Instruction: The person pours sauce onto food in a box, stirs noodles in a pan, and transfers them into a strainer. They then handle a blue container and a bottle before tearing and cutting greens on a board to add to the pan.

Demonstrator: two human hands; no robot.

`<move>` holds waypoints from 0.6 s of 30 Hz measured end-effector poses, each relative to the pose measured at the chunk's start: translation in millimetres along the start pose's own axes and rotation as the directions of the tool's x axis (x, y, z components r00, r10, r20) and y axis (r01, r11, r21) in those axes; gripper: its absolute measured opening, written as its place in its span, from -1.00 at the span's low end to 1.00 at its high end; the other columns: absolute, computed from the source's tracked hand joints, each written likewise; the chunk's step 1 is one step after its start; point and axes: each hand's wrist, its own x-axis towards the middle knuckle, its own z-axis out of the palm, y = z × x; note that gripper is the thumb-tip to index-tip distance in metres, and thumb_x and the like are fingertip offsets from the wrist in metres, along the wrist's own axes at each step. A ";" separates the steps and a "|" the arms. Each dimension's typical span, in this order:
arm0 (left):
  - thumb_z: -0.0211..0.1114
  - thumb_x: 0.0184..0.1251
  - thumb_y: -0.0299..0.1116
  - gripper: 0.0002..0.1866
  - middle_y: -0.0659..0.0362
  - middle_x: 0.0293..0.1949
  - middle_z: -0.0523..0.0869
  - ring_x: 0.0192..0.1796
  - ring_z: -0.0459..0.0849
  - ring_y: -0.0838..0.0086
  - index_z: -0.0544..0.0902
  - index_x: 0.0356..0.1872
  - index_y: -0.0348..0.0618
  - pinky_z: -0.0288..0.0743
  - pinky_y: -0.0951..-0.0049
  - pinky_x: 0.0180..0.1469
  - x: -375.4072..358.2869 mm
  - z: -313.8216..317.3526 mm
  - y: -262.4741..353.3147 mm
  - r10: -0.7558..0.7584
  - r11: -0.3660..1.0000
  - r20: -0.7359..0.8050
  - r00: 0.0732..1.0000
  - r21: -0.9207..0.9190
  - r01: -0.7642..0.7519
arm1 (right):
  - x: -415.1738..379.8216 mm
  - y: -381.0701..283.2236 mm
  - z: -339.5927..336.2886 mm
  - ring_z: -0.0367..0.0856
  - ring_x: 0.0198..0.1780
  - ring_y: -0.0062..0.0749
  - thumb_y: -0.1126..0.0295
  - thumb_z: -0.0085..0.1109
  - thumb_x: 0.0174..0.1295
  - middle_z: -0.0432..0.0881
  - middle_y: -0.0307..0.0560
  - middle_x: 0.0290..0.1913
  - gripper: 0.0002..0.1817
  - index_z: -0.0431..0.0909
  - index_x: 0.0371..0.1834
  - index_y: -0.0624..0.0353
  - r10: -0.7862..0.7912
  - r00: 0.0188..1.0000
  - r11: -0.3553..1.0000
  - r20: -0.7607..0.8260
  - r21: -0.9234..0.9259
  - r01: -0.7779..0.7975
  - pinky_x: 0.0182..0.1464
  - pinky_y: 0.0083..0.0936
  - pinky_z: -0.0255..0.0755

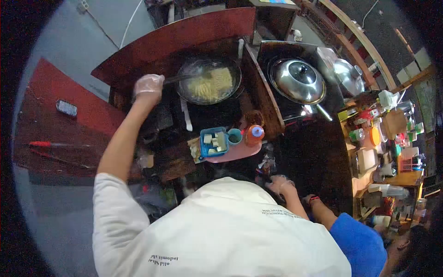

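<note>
Left hand (149,85): fingers closed on handle (171,79) beside pan (210,81), maybe against heat. Right hand (282,185) beside shirt (230,221), grip unclear.

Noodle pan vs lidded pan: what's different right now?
Noodle pan is open, its noodles in view; lidded pan wears a shiny domed lid, hiding any contents.
The left hand holds a dark utensil over the noodle pan; no hand is at the lidded pan.
Both are round.
</note>
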 end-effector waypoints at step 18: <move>0.24 0.24 -0.39 -0.79 -0.03 -0.09 0.76 0.01 0.74 0.13 0.78 -0.20 -0.13 0.63 0.17 0.02 -2.4 -22.8 3.6 -0.067 0.996 0.181 0.981 0.078 0.054 | -0.8 45.0 31.1 0.47 0.30 0.07 -0.10 0.12 0.22 0.52 0.20 0.26 -0.34 0.54 0.23 0.19 0.100 0.993 0.993 0.069 0.054 -0.104 0.33 -0.14 0.33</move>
